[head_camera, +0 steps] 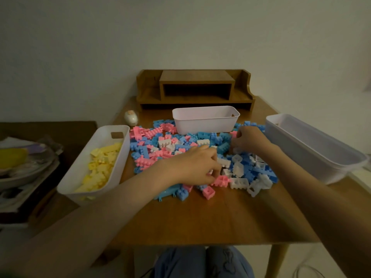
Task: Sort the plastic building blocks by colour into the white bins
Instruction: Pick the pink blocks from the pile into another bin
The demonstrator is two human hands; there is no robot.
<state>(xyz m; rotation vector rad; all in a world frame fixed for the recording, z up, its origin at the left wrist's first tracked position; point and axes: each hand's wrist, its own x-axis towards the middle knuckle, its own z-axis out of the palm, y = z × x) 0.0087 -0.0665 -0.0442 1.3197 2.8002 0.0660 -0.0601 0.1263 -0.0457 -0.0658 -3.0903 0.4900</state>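
Wooden table [200, 217], pink/blue/white blocks [180, 145] heaped at centre. Both hands curled into heap; I can't tell what left hand [197, 165] or right hand [250, 139] holds. Back bin [204, 125] lies just beyond, nearer right hand.

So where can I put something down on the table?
Free: the bare table near you, in front of the block pile. Also a patch between the far bin and right bin. Crowded: the middle, under the left hand and right hand.
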